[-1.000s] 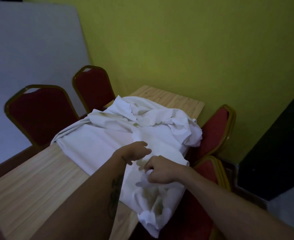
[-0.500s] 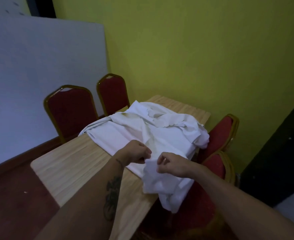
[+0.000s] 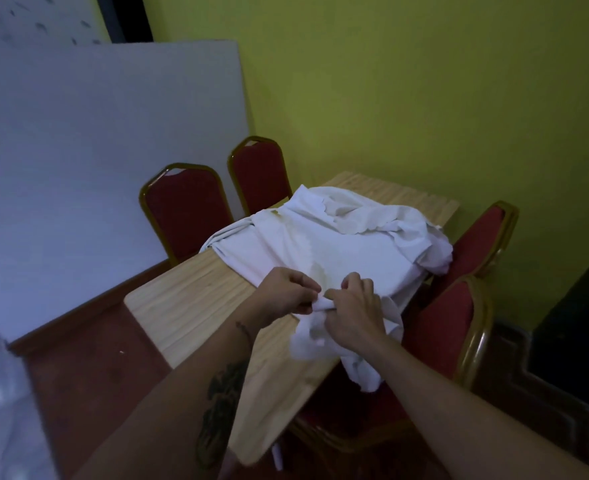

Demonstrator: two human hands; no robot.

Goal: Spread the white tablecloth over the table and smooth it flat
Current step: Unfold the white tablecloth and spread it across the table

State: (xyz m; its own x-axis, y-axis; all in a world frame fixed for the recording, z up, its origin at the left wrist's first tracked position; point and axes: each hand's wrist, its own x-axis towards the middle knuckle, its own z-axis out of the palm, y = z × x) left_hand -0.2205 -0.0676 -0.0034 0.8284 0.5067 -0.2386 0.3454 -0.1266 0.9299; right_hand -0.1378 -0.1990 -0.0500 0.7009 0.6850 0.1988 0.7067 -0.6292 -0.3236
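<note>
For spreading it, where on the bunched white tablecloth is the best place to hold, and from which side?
Hold the white tablecloth at its near hem, reached from the wooden table's near right edge, where the left hand and right hand already pinch it. That edge hangs free off the table; the far part is a crumpled heap, probably harder to sort.

Single view, worn on the head, looking forward and down along both forearms. Stands at the near right corner of the wooden table (image 3: 196, 299), facing the far yellow wall (image 3: 424, 98). Close enough that the left hand (image 3: 287, 291) and right hand (image 3: 355, 311) sit near the middle of the frame, with the white tablecloth (image 3: 338, 244) just beyond. Wide-angle, so edges bend. No second view to share with.
</note>
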